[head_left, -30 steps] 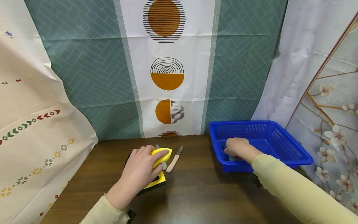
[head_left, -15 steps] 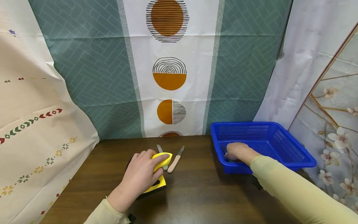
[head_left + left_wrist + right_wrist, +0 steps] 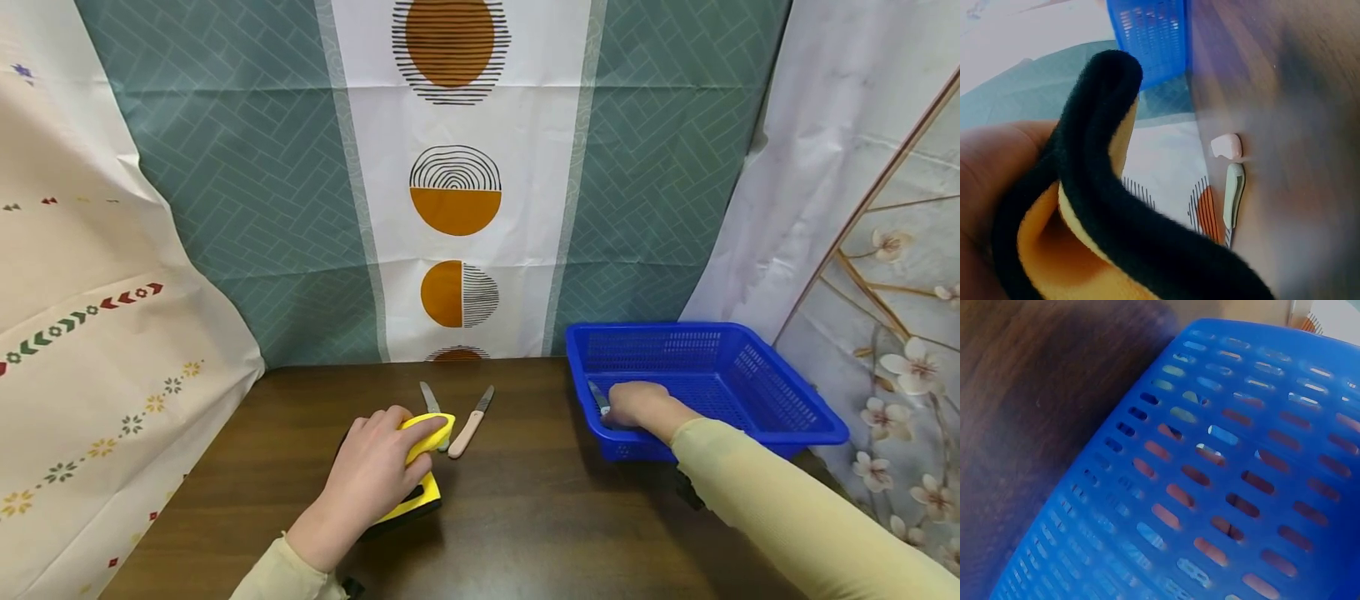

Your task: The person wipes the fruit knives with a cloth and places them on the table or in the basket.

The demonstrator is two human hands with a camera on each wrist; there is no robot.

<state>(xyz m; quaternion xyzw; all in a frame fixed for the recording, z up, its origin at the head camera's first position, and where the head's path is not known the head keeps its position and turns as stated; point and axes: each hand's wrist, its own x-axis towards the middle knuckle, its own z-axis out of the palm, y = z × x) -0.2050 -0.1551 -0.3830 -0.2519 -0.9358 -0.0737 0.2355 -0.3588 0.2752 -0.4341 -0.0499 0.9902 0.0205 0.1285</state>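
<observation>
Patterned fabric (image 3: 652,192) hangs behind and to both sides of a dark wooden table (image 3: 525,517). At the centre of the work is a small knife (image 3: 597,396), inside a blue plastic basket (image 3: 660,328) on the right, near the basket's left wall; its blade points away from me. My right hand (image 3: 641,404) reaches over the near rim, fingers curled and seemingly gripping the handle, which my knuckles hide. My left hand (image 3: 367,475) pinches a folded yellow cloth with black edging (image 3: 431,433) between thumb and fingers. Just beyond it on the table lie a knife with a pale green handle (image 3: 428,396), partly hidden by the cloth, and one with a pale pink handle (image 3: 467,433).

I judge the step in hand to be handling the knife in the basket; whether laying down or picking up, I cannot tell. The next move calls for fingers kept off the blade.
</observation>
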